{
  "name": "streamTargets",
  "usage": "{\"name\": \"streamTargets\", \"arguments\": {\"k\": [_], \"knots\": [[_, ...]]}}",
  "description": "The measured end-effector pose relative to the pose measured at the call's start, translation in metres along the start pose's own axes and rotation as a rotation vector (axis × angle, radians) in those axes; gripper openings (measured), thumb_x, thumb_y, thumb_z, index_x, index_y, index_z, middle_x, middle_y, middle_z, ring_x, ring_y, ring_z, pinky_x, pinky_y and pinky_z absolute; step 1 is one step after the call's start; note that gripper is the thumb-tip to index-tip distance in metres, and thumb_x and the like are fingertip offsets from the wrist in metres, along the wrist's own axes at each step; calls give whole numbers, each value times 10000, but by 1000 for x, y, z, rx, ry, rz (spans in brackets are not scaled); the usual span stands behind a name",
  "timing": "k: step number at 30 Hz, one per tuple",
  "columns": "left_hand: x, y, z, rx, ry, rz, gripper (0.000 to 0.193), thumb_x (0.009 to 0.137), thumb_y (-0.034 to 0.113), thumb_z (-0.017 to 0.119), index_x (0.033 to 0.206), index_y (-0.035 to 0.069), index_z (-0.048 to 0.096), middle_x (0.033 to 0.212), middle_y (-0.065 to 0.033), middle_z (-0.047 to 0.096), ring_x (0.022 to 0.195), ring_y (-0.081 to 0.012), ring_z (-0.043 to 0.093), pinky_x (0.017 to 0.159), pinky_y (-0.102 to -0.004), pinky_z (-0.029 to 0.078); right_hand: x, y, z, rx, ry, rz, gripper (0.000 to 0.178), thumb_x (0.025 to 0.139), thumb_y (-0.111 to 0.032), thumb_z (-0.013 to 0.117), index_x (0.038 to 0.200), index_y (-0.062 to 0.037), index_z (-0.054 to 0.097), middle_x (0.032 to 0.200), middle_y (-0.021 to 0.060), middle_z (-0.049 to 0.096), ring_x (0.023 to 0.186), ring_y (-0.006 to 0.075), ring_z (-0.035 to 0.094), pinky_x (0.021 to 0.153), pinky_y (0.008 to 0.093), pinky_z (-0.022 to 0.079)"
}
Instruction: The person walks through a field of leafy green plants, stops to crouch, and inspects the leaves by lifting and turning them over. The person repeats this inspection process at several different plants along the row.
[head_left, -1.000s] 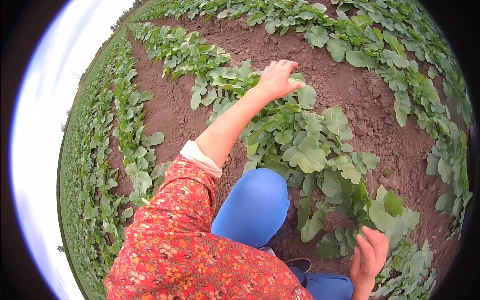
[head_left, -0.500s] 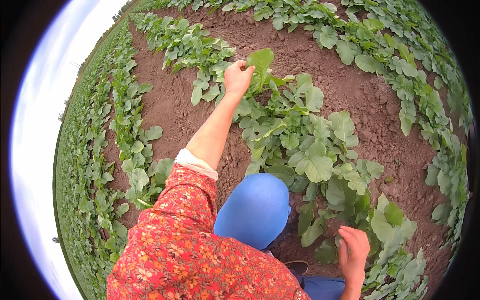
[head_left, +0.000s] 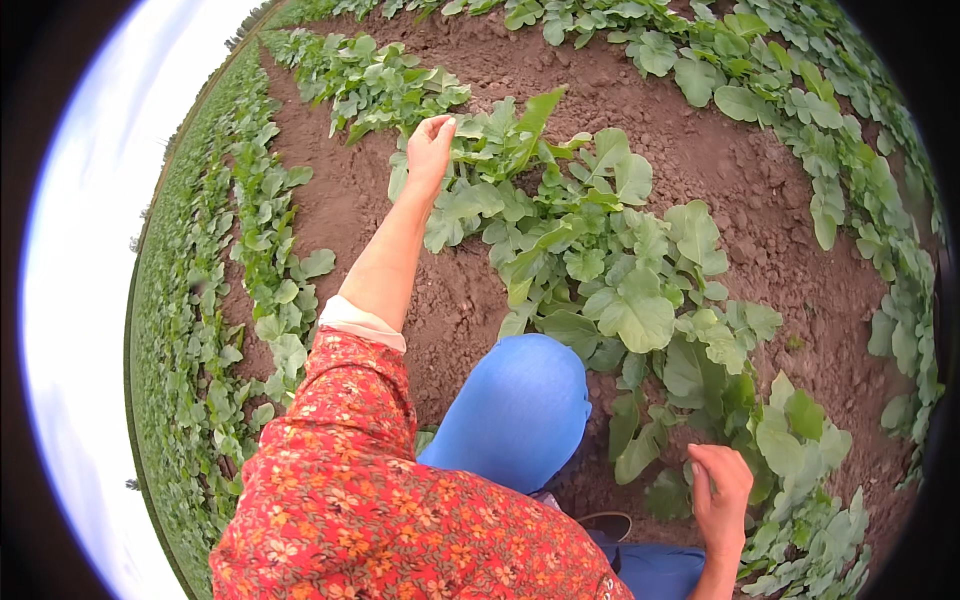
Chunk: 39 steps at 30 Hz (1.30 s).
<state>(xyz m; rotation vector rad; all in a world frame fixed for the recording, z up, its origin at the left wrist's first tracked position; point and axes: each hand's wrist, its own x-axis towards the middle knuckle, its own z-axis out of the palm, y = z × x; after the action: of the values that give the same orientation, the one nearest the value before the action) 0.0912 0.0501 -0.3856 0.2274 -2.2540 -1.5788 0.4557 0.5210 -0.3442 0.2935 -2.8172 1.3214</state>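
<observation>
My left hand [head_left: 430, 148] is stretched out over the far part of the row of broad-leaved green plants [head_left: 634, 312]. Its fingertips are pinched together, and whatever they may hold is too small to make out. Just right of it a large upright leaf [head_left: 533, 125] stands edge-on, apart from the fingers. Close to my body, my right hand [head_left: 722, 490] hovers beside the near leaves of the same row, its fingers loosely bent and the thumb apart, with nothing visible in it.
My blue-clad knee [head_left: 520, 410] is bent beside the row. Brown crumbly soil [head_left: 725, 185] lies between the rows. More plant rows run along the left [head_left: 265, 240] and the right [head_left: 825, 150]. Part of a shoe [head_left: 608, 524] shows below.
My left hand has moved left, away from the large leaf it was at; that leaf has turned edge-on. My right hand has shifted slightly right and up.
</observation>
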Motion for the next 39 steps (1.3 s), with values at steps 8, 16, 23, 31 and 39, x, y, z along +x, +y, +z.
{"name": "streamTargets", "arguments": {"k": [8, 16, 23, 31, 39], "knots": [[-7, -8, -34, 943, -184, 481, 335, 827, 325, 739, 1092, 125, 700, 1174, -91, 677, 1155, -309, 577, 963, -406, 472, -2, 5, 1, 8, -15, 24, 212, 781, 78, 641, 971, -4, 686, 894, 131, 692, 820, 300, 651, 744, 366, 499], [9, -15, -24, 885, -20, 85, 248, 820, 280, 747, 982, 92, 733, 835, -68, 734, 747, -211, 693, 721, -335, 538, 1, 8, 3, -6, -52, 41, 227, 786, 83, 633, 990, -7, 679, 874, 121, 689, 806, 290, 648, 738, 359, 496], [31, -46, -50, 450, 48, -96, 190, 850, 229, 748, 926, 55, 742, 768, 6, 683, 643, -86, 589, 607, -259, 482, 6, 11, 7, -1, -64, 48, 225, 788, 95, 628, 985, -4, 674, 860, 118, 686, 780, 277, 645, 717, 349, 492], [39, -23, -35, 765, 76, 46, 240, 870, 306, 692, 983, 99, 738, 956, -75, 717, 896, -240, 652, 823, -363, 504, 8, 12, 10, -15, -70, 67, 217, 793, 91, 632, 983, -5, 673, 850, 116, 682, 767, 274, 640, 710, 350, 487], [38, 5, 96, 1252, -392, 360, 424, 901, 424, 630, 1272, 218, 638, 1409, -82, 517, 1307, -304, 461, 1076, -463, 381, 12, 14, 15, -16, -54, 87, 217, 803, 85, 629, 995, -5, 674, 847, 116, 681, 773, 273, 639, 717, 348, 489]]}}
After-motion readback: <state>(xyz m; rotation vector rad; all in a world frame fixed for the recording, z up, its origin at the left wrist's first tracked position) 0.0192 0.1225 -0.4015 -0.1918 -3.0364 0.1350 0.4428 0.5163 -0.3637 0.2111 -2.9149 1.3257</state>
